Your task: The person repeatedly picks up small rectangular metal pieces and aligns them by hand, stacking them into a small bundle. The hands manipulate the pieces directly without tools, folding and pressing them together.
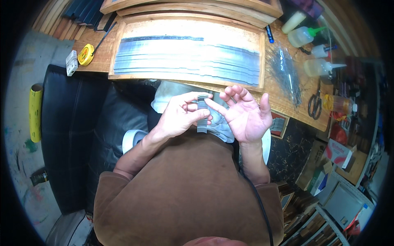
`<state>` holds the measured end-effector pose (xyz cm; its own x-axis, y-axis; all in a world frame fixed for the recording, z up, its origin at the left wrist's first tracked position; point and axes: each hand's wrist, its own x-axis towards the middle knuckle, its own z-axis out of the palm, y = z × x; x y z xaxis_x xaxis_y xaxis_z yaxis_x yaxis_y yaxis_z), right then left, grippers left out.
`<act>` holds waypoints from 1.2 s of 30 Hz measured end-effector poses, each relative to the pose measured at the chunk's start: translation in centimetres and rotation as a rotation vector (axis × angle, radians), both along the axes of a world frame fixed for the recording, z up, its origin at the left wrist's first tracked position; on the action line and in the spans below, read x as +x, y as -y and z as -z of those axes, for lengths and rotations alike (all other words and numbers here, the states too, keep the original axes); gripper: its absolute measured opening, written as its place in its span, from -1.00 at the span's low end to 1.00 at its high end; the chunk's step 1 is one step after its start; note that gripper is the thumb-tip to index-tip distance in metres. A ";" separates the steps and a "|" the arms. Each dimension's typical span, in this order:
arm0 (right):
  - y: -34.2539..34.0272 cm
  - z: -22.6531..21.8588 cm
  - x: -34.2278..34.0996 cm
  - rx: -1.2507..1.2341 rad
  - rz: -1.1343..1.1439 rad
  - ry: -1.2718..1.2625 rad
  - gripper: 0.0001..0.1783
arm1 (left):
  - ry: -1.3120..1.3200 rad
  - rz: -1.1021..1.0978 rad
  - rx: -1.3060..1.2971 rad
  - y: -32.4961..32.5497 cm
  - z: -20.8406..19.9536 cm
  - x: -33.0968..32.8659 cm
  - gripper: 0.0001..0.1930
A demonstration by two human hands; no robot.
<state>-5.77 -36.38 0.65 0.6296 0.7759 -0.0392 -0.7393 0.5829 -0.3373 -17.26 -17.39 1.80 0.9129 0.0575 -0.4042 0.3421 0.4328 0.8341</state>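
Gripping, head view: one narrow stack of thin grey strips (202, 115), near the centre of the picture, long side running 12 to 6 o'clock. Left hand (176, 117), at 9 o'clock of the stack: pinched narrow around it, thumb across the near face, fingers behind. Right hand (248, 123), at 3 o'clock: spread wide, palm showing, one fingertip at the stack's upper edge; whether it touches, cannot tell.

Handling, judged: light; each strip probably stiff but thin, easily bent or chipped; faces likely slippery, so the pile may fan or shed pieces. Best hold: thumb and fingers across the middle, even pressure, a fingertip steadying the 12 o'clock end.

Surroundings: wooden tray (117, 43), 12 o'clock; tape measure (85, 54), yellow, 10 o'clock; scissors (315, 105), 3 o'clock.
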 end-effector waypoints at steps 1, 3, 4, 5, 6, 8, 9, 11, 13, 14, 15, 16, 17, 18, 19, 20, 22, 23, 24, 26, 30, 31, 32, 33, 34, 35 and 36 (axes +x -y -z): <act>0.0 0.0 0.1 0.015 -0.001 0.004 -0.16 | -0.001 0.010 0.007 -0.1 -0.1 0.0 -0.56; -0.1 0.2 0.2 0.053 -0.008 0.000 -0.18 | -0.008 0.009 0.008 -0.1 -0.4 -0.1 -0.55; -0.1 0.1 0.1 0.065 -0.010 0.005 -0.18 | -0.009 0.002 -0.002 0.0 -0.4 0.0 -0.55; -0.1 -0.1 0.1 0.077 -0.010 0.014 -0.18 | -0.004 -0.004 -0.012 -0.1 -0.5 0.0 -0.55; -0.1 -0.2 0.2 0.090 -0.009 0.024 -0.18 | -0.007 -0.006 -0.008 -0.2 -0.6 -0.1 -0.55; 0.0 0.1 0.3 0.110 -0.022 0.027 -0.17 | -0.008 -0.006 -0.004 -0.3 -0.6 -0.2 -0.56; 0.0 0.1 0.3 0.114 -0.022 0.026 -0.17 | -0.002 -0.013 0.001 -0.3 -0.6 -0.2 -0.56; 0.0 0.1 0.3 0.113 -0.018 0.026 -0.17 | 0.007 -0.026 0.010 -0.3 -0.5 -0.2 -0.56; 0.1 0.0 0.2 0.104 -0.009 0.027 -0.17 | 0.008 -0.017 0.012 -0.4 -0.5 -0.3 -0.56; 0.1 -0.2 0.1 0.089 0.002 0.012 -0.17 | 0.008 -0.014 0.013 -0.5 -0.4 -0.3 -0.56; 0.0 -0.5 0.0 0.073 0.013 -0.003 -0.17 | 0.013 -0.019 0.008 -0.5 -0.4 -0.3 -0.56; 0.0 -0.6 -0.1 0.058 0.024 -0.018 -0.17 | 0.018 -0.025 0.002 -0.4 -0.4 -0.3 -0.56; 0.0 -0.6 -0.1 0.064 0.024 -0.014 -0.17 | 0.023 -0.030 -0.003 -0.4 -0.4 -0.3 -0.57; 0.0 -0.6 -0.1 0.069 0.023 -0.010 -0.18 | 0.027 -0.032 0.001 -0.3 -0.4 -0.3 -0.57; -0.1 -0.6 0.0 0.075 0.023 -0.006 -0.18 | 0.031 -0.034 0.005 -0.3 -0.3 -0.3 -0.58; -0.1 -0.6 0.0 0.079 0.025 -0.004 -0.18 | 0.035 -0.036 0.008 -0.2 -0.3 -0.3 -0.58; -0.2 -0.5 0.0 0.086 0.029 0.001 -0.17 | 0.027 -0.009 0.021 -0.4 -0.1 -0.3 -0.59; -0.3 -0.5 0.0 0.090 0.030 0.005 -0.17 | 0.023 0.004 0.028 -0.4 -0.1 -0.3 -0.59; -0.3 -0.4 0.1 0.094 0.030 0.010 -0.17 | 0.014 0.004 0.029 -0.4 -0.1 -0.3 -0.59; -0.4 -0.4 0.0 0.094 0.030 0.021 -0.16 | -0.003 0.003 0.032 -0.4 -0.1 -0.2 -0.59; -0.4 -0.6 -0.2 0.076 0.035 0.037 -0.15 | -0.013 0.000 0.008 -0.4 -0.2 -0.2 -0.59; -0.4 -0.6 -0.2 0.070 0.039 0.038 -0.14 | -0.014 0.009 0.009 -0.5 -0.2 -0.2 -0.59; -0.5 -0.6 -0.2 0.076 0.035 0.039 -0.14 | -0.015 0.016 0.009 -0.5 -0.2 -0.2 -0.59; -0.6 -0.6 -0.2 0.083 0.032 0.039 -0.14 | -0.013 0.013 -0.004 -0.5 -0.2 -0.2 -0.59; -0.6 -0.6 -0.2 0.089 0.029 0.039 -0.14 | -0.011 0.009 -0.016 -0.4 -0.1 -0.2 -0.58; -0.6 -0.7 -0.2 0.086 0.028 0.045 -0.13 | -0.008 0.006 -0.027 -0.4 -0.1 -0.2 -0.58; -0.5 -0.7 -0.1 0.084 0.027 0.050 -0.13 | -0.020 0.003 -0.019 -0.4 -0.1 -0.2 -0.58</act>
<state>-5.89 -35.89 1.39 0.6495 0.7582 0.0572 -0.7065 0.6297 -0.3231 -17.47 -16.97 1.94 0.9049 0.0472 -0.4231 0.3594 0.4478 0.8187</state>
